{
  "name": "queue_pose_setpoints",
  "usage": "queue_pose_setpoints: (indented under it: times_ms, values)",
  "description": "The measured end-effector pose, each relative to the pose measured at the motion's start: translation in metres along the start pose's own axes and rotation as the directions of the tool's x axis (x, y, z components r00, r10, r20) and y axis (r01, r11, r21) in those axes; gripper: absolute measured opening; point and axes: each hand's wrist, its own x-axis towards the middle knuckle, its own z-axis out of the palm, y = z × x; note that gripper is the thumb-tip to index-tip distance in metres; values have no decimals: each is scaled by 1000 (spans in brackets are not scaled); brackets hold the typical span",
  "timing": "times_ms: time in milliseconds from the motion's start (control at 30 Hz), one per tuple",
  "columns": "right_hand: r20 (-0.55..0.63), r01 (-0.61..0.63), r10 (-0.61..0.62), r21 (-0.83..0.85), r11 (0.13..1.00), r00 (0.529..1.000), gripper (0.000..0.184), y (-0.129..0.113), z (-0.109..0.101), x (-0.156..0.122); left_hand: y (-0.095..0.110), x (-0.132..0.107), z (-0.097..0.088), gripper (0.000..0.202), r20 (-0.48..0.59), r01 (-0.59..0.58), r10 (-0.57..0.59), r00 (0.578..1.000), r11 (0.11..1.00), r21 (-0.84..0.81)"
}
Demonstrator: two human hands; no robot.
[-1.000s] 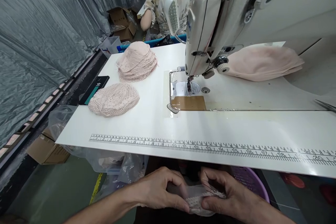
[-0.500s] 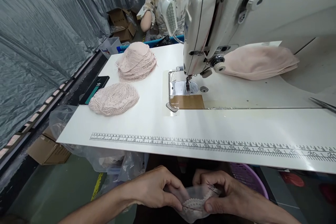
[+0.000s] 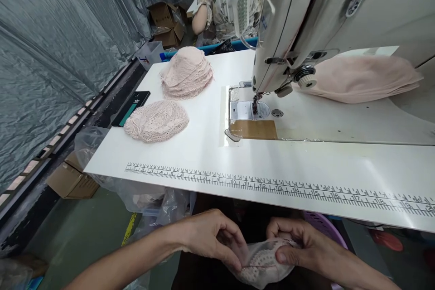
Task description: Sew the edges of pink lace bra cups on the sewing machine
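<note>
We see only part of the lace piece [image 3: 263,266]. Its lower edge runs to the bottom of the frame and both hands cover its upper corners, so its full outline escapes us. A clear, filmy layer lies over or around it, and we cannot tell whether that is a lining or a bag. A thin red thread crosses its face. The forearms are cut off by the frame. The space under the bench [image 3: 204,154] is dark, with only the rim of a purple basket [image 3: 322,225] showing beside the right hand [image 3: 302,247]. The top of the sewing machine [image 3: 322,13] is out of frame, and its head hides part of the pink fabric stack [image 3: 363,79] behind it. A person [image 3: 231,0] beyond the bench shows only as a floral-print torso and an arm.

The left hand [image 3: 204,235] holds the lace piece at its left side, its fingers [image 3: 234,260] pinched together on the fabric, thumb against fingertips. The right hand's fingers [image 3: 288,256] are closed on the right side, with the thumb on top and the others curled over the upper edge. The piece sits between the two hands, below the near edge of the bench and its printed ruler [image 3: 272,186].

On the bench, well apart from the hands, lie a flat heap of lace [image 3: 156,121] and, just behind it, a taller stack of lace cups [image 3: 186,72].
</note>
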Motion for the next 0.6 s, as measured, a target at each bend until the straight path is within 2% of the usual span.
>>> queue_pose_setpoints:
  times_ms: [167, 300, 400, 500, 600]
  values:
    - [-5, -31, 31, -20, 999, 999, 35, 1, -3, -1, -1, 0, 1, 17, -12, -59, 59, 998, 998, 1]
    - [20, -52, 53, -47, 998, 998, 32, 2, -1, 2, 2, -2, 1, 10, -35, -14, 15, 999, 1000, 25]
    - [30, -54, 56, -77, 996, 998, 29, 3, 1, 5, 5, -5, 1, 14, 1, -22, 22, 1000, 999, 26]
    - [16, -45, 47, -99, 994, 999, 29, 9, -1, 7, 1, -7, -2, 19, 40, -75, 77, 996, 996, -52]
    - [0, -46, 46, -118, 992, 999, 31, 16, -4, 7, -12, -5, -2, 29, 49, -19, 22, 999, 997, -68]
